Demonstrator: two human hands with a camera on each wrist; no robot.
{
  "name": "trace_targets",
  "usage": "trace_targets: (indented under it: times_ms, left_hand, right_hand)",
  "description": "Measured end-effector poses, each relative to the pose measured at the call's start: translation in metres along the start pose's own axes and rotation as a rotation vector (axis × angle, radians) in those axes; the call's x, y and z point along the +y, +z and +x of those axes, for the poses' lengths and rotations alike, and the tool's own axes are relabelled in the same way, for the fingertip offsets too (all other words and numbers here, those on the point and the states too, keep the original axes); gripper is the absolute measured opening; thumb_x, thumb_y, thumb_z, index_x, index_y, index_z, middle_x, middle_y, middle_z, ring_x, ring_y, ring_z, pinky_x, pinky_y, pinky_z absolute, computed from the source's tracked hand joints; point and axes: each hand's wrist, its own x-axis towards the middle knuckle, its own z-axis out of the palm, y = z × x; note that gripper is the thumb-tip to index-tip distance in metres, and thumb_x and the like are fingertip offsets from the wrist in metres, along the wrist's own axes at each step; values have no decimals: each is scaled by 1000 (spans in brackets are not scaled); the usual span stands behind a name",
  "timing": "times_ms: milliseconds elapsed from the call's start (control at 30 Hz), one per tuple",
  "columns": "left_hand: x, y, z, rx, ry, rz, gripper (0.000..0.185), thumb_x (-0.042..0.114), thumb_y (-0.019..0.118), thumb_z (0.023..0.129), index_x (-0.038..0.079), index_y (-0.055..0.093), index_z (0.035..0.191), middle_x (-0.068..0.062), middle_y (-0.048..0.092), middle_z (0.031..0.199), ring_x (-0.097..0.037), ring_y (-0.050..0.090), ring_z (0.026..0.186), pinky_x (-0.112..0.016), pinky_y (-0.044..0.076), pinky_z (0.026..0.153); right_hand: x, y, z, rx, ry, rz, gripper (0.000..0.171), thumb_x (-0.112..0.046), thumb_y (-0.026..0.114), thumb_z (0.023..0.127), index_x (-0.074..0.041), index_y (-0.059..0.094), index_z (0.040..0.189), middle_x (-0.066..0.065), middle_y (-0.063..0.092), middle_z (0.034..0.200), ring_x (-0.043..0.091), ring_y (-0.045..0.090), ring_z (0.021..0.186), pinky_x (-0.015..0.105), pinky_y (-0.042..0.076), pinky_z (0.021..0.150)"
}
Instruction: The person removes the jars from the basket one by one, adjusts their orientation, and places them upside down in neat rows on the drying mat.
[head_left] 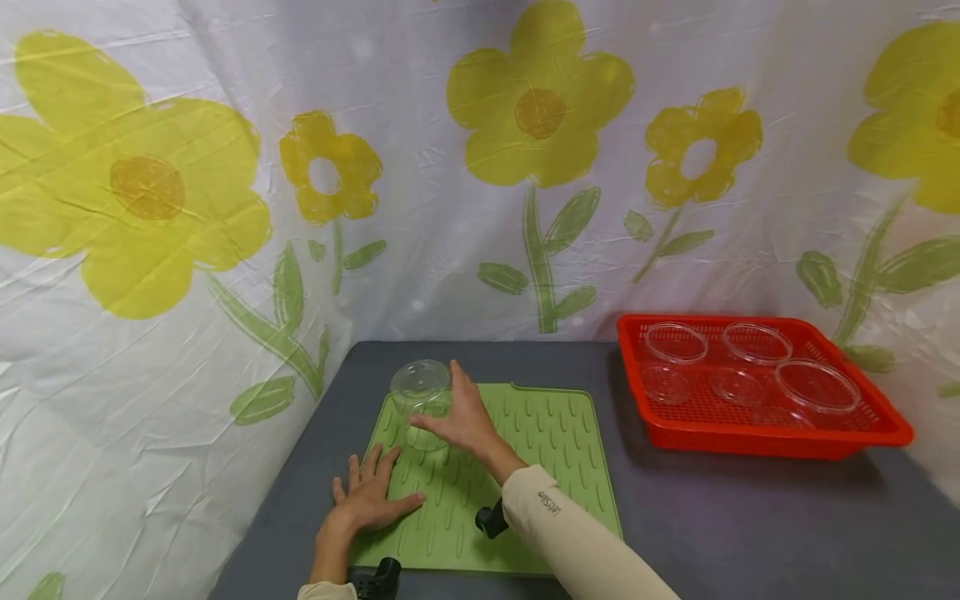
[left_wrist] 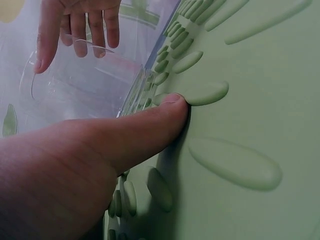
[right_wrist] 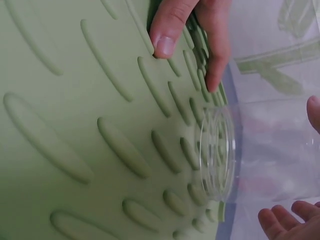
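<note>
A clear plastic cup [head_left: 422, 400] stands upside down near the far left corner of a green ribbed silicone mat [head_left: 540, 433]. My right hand [head_left: 452, 410] is at the cup's right side, thumb in front and fingers spread, loosely about it without gripping. In the right wrist view the cup [right_wrist: 260, 155] lies between thumb and fingertips [right_wrist: 285, 222] with gaps on both sides. My left hand [head_left: 373, 493] lies flat on the mat just in front of the cup. Its thumb [left_wrist: 150, 125] presses the mat [left_wrist: 250, 75] beside the cup [left_wrist: 85, 85].
A red perforated basket [head_left: 750, 437] stands at the right of the grey table [head_left: 750, 525], holding several clear round containers [head_left: 817, 387]. A white curtain with yellow flowers [head_left: 225, 250] closes off the back and left.
</note>
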Motion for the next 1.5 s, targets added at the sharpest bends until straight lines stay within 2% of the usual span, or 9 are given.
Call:
trace_targets:
  times_ms: [333,533,700,967,1233,1500]
  left_hand:
    - [5,-1,-2,-1,15,3,114,82,63,79,17,23,163,-22,-2,171,-59,-17,150,-82,-15,109]
    - [0,-2,-1,-18,-8,17,114,81,64,79,18,20,164,-21,-4,171,-57,-19,151,-81,-15,109]
    - [-2,-3,0,-23,-2,12,114,81,64,79,17,21,163,-23,-3,170,-59,-18,150,-82,-15,108]
    - [-3,0,3,-27,-4,-2,117,77,71,76,12,25,162,-26,-2,169,-61,-16,149,-83,-13,107]
    - [-4,0,4,-20,9,-14,117,80,67,77,14,23,163,-24,-2,170,-59,-17,150,-81,-15,109]
    - [-6,1,6,-29,4,-18,117,76,71,76,11,25,162,-25,-3,169,-60,-18,149,-83,-14,107]
  right_hand:
    - [3,-12,-7,7,-10,-19,109,-47,80,86,-13,12,165,16,23,168,39,26,155,61,36,117]
    - [6,-15,-14,11,-13,1,109,-47,80,86,-14,12,165,16,26,167,38,28,154,61,36,117]
    - [9,-20,-19,19,-18,10,109,-47,80,86,-15,13,165,15,27,167,37,28,154,61,37,117]
    - [18,-35,-29,59,-13,23,106,-47,81,85,-15,17,164,15,33,164,38,32,152,62,38,115]
    - [26,-48,-42,89,-14,75,102,-44,81,86,-13,22,163,15,33,164,37,36,150,62,40,113]
    - [36,-58,-56,116,-52,20,93,-40,80,88,-9,29,160,16,41,159,37,42,145,60,42,111]
